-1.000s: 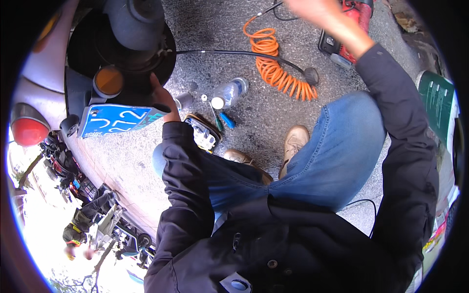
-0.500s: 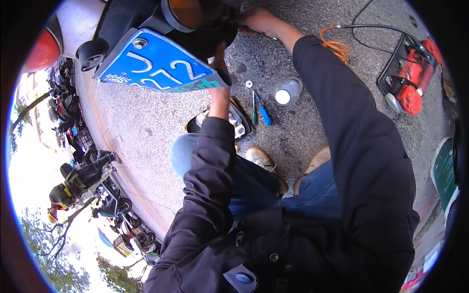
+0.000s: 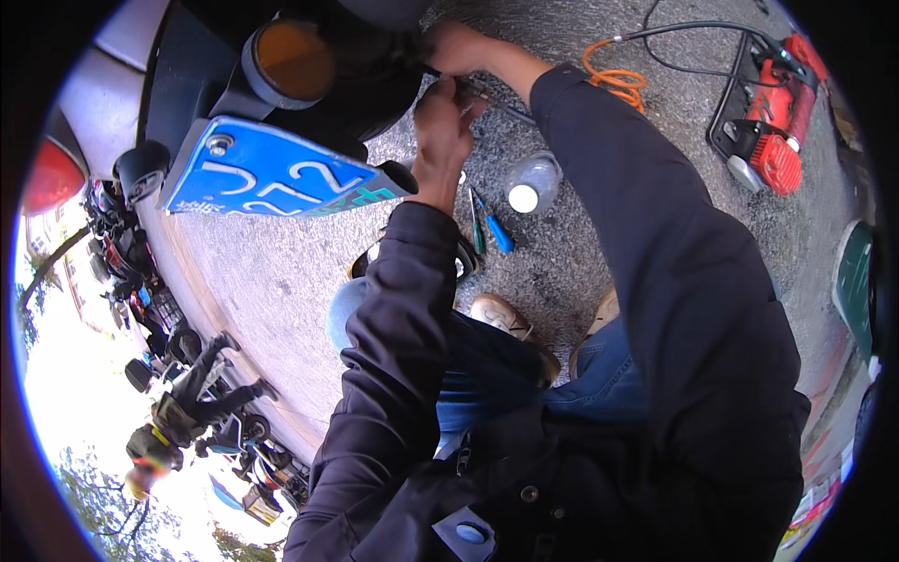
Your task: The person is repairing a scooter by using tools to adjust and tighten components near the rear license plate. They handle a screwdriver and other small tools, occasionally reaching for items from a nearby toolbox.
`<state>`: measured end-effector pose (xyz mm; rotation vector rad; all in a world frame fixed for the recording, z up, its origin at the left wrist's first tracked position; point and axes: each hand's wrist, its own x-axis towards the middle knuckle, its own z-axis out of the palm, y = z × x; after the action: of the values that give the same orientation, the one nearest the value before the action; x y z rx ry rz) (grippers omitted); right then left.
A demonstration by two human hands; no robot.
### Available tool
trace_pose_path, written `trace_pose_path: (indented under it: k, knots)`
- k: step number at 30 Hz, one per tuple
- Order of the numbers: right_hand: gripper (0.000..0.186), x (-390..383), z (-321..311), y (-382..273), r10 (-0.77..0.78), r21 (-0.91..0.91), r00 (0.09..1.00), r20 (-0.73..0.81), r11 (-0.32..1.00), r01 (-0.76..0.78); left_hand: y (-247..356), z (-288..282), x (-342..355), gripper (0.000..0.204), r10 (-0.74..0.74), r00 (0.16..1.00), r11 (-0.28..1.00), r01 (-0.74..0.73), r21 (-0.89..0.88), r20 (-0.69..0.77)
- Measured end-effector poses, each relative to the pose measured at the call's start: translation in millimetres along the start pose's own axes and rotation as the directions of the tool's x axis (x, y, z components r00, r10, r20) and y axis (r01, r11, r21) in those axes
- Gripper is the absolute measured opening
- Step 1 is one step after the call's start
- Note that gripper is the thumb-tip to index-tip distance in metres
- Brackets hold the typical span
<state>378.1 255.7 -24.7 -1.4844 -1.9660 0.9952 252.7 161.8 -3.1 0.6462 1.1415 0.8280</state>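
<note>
My right hand (image 3: pixel 456 49) is at the dark wheel (image 3: pixel 375 112) of a parked scooter, fingers curled with their tips hidden against it. Just below, my left hand (image 3: pixel 442 136) points upward, thumb and fingers around the metal-ended part of a dark hose (image 3: pixel 506 110) that runs under my right sleeve. What the fingertips meet at the wheel is too dark to make out. Left of my hands are the scooter's blue licence plate (image 3: pixel 272 173) and a round amber lamp (image 3: pixel 295 64).
Two screwdrivers, one green-handled (image 3: pixel 478 236) and one blue-handled (image 3: pixel 502 238), lie beside a clear bottle (image 3: pixel 537 178). A red pump (image 3: pixel 775 122) with an orange coiled hose (image 3: pixel 618 89) sits right. Behind my left forearm is an open case (image 3: pixel 465 258). A person (image 3: pixel 173 417) walks past parked scooters.
My left hand has come from behind the plate up beside my right hand. The view has shifted, and the person at the left has walked on.
</note>
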Motion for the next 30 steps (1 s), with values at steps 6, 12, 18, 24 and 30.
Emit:
trace_pose_path:
  k: [6, 12, 18, 24, 30]
  knots:
    - [0.023, -7.4, 10.8, 25.0, 0.04, -0.159, 0.98, -0.194, 0.985, -0.072, 4.1, -5.2, -7.4, 0.032, -0.038, 0.999, 0.999, 0.039, -0.016, 0.027]
    - [0.018, -32.6, -30.2, 65.0, 0.309, -0.211, 0.856, -0.415, 0.882, -0.421, 19.6, -12.2, -29.1, 0.042, -0.17, 0.985, 0.926, 0.161, 0.342, -0.003]
    - [0.024, -108.9, -212.1, 148.4, 0.24, -0.185, 0.456, -0.857, 0.683, -0.707, 27.7, -68.8, -70.0, 0.044, -0.115, 0.987, 0.865, 0.044, 0.499, 0.112]
    - [0.022, -171.6, -216.7, 95.5, 0.316, -0.583, 0.795, -0.517, 0.55, -0.598, 21.1, -152.2, -61.6, 0.039, 0.409, 0.821, 0.16, -0.494, 0.855, 0.398]
    - [0.055, -226.2, -92.0, -24.7, 0.247, -0.497, 0.917, 0.312, 0.866, -0.064, 20.2, -185.0, -55.1, 0.04, 0.376, 0.758, 0.016, -0.58, 0.815, 0.532]
